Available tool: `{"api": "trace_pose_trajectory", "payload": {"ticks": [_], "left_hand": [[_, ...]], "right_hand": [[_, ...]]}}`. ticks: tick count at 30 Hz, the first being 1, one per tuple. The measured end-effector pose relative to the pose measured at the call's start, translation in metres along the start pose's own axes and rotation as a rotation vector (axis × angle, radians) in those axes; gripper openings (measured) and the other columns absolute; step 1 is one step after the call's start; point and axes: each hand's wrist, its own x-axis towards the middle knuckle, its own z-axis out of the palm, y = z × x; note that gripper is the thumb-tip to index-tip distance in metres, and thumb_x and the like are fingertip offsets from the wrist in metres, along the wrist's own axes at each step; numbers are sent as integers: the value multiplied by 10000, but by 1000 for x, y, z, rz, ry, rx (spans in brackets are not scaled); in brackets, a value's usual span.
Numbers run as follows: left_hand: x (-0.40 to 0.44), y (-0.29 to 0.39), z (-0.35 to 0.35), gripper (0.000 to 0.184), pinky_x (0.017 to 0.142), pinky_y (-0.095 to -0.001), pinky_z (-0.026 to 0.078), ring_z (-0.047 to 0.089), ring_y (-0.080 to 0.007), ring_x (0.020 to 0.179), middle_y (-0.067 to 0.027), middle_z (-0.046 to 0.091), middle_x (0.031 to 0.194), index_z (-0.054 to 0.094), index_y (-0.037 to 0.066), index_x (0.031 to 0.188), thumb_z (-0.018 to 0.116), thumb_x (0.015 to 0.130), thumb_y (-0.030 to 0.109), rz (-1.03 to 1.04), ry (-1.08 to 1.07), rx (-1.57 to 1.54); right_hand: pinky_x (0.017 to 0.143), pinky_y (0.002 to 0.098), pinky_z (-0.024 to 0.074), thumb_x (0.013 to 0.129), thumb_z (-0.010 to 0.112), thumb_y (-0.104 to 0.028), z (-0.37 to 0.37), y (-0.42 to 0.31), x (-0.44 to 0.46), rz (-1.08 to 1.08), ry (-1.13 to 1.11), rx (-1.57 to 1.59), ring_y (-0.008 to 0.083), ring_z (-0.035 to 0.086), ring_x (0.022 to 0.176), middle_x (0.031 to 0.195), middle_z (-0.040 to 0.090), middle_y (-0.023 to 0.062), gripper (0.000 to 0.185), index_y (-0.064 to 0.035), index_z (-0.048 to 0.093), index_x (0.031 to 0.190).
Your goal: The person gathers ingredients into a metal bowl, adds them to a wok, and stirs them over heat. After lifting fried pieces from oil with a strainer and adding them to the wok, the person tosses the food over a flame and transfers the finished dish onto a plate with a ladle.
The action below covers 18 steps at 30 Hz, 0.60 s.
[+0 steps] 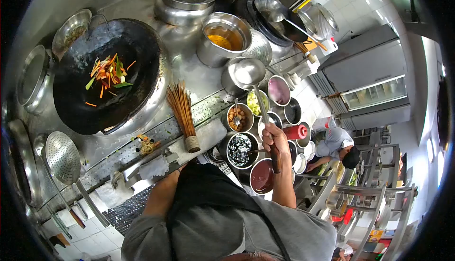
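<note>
My right hand point(276, 141) is closed around the dark handle of a ladle point(250, 72). The ladle's round metal bowl is raised over the pots of ingredients. On the left, a black wok point(78, 97) holds sliced carrot and green vegetables point(113, 74). My left forearm point(163, 192) reaches to the counter's front edge, near a folded towel point(154, 166); its fingers are hidden. A bamboo wok brush point(181, 114) lies between the wok and me. Beneath my right hand stand a pot of dark red sauce point(262, 176) and a red squeeze bottle point(295, 131).
A pot of orange liquid point(226, 40) and a lidded pot point(186, 3) stand at the back. A perforated skimmer point(63, 158) rests at the left, its handle over the edge. Another person point(332, 147) works at a counter on the right, beside metal shelving point(379, 190).
</note>
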Motion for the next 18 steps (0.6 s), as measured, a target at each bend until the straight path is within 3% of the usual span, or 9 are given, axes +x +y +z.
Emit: {"api": "trace_pose_trajectory", "payload": {"ticks": [1,2,5,7,12,18], "left_hand": [[1,3,0,294,964,-474,494,564,-339,1207,-212,617,1283,660,7,1174,566,966,191,4,1,12],[1,5,-1,293,962,-473,495,565,-338,1203,-211,619,1280,660,7,1173,567,966,192,9,1,25],[2,11,-4,292,955,-469,496,569,-332,1192,-208,622,1270,659,7,1170,570,965,194,25,-6,77],[6,12,-9,292,951,-466,496,571,-329,1184,-206,624,1264,659,6,1168,571,964,196,31,-5,108],[4,6,-15,290,941,-459,498,577,-319,1165,-201,630,1249,658,6,1163,575,962,199,32,-8,173],[-2,8,-18,289,928,-451,501,584,-309,1142,-195,637,1230,658,6,1156,580,960,204,50,-24,258]], "right_hand": [[379,275,341,963,605,-207,-4,-2,-2,6,2,-31,91,430,469,666,476,-13,157,-102,535,870],[341,244,351,1018,573,-175,-7,-2,-3,-12,-13,28,62,431,452,732,519,-8,75,-106,546,1030],[336,236,361,1018,585,-158,-14,-6,-9,-154,-17,-71,66,449,442,734,534,-5,101,-74,554,973],[349,224,364,1018,588,-149,-20,-12,-13,-230,-17,-132,63,455,440,728,535,-5,104,-49,581,1046],[409,186,372,1009,601,-119,-14,-31,-29,-310,60,-270,46,440,449,717,539,-5,334,2,574,1320],[407,208,386,1007,589,-116,-23,-18,-17,-241,66,-389,65,459,447,714,532,-7,342,-2,563,1328]]}}
